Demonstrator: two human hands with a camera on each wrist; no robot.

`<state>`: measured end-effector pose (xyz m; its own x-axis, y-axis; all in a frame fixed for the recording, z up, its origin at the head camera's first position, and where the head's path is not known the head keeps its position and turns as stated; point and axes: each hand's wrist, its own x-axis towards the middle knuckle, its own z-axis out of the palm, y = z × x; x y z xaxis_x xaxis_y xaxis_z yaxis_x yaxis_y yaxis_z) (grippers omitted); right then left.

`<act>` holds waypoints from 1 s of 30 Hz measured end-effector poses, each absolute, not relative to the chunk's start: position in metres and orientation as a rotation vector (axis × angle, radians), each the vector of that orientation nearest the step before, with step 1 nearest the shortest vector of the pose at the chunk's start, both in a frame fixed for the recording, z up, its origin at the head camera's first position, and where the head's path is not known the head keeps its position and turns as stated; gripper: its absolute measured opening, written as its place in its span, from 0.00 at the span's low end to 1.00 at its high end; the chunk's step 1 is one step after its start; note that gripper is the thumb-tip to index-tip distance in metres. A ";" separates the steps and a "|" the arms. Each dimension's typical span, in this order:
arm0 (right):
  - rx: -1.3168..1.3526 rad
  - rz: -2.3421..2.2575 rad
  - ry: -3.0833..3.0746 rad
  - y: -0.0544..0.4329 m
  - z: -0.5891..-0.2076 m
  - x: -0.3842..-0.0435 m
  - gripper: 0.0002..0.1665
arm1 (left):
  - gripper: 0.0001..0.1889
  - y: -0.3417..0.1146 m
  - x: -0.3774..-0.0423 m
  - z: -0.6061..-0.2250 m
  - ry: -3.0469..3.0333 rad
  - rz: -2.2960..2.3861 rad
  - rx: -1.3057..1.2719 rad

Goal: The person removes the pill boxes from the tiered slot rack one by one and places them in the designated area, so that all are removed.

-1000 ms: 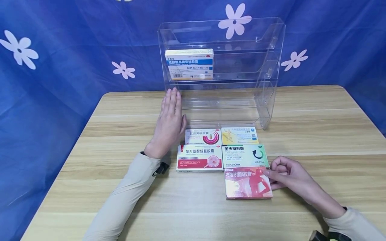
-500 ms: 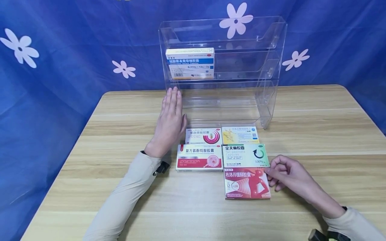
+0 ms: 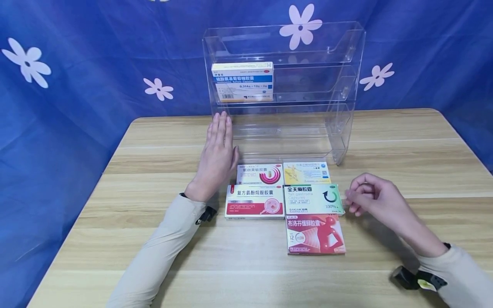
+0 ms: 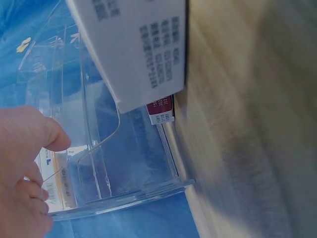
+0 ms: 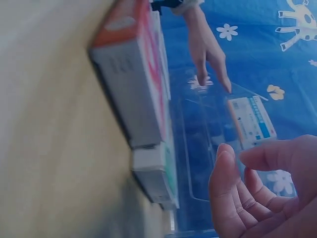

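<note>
My left hand [image 3: 216, 160] rests its straight fingers against the left side of a clear plastic display rack [image 3: 292, 147]. My right hand [image 3: 375, 199], fingers loosely bent and holding nothing, hovers beside the right end of a green-and-white capsule box [image 3: 312, 200]. In the right wrist view, thumb and forefinger are apart from the boxes. Below the green box lies a red-pink capsule box [image 3: 316, 234]. To its left lies a white box with a red band [image 3: 254, 203]. Behind these are a white box with pink rings [image 3: 259, 174] and a yellow-and-white box [image 3: 307, 173].
A blue-and-white capsule box [image 3: 242, 83] stands at the left of the rack's middle tier. The rack stands toward the back of the wooden table [image 3: 173, 273], before a blue flowered curtain [image 3: 77, 64]. Dark cameras are strapped to both wrists.
My right hand has left the red-pink box and moved up and away to beside the green box. The red-pink box shifted slightly left, into line beneath it. The left hand stays put.
</note>
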<state>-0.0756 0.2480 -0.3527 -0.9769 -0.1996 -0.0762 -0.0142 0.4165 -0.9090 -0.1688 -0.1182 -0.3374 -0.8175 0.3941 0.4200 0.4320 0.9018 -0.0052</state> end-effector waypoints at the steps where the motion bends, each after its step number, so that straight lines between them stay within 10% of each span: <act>1: -0.211 -1.600 2.509 0.248 -0.351 -0.078 0.11 | 0.35 -0.118 -0.169 -0.337 -2.645 -0.127 -0.602; 30: -0.278 -1.760 2.452 0.226 -0.305 -0.140 0.11 | 0.35 -0.118 -0.168 -0.340 -2.701 -0.189 -0.595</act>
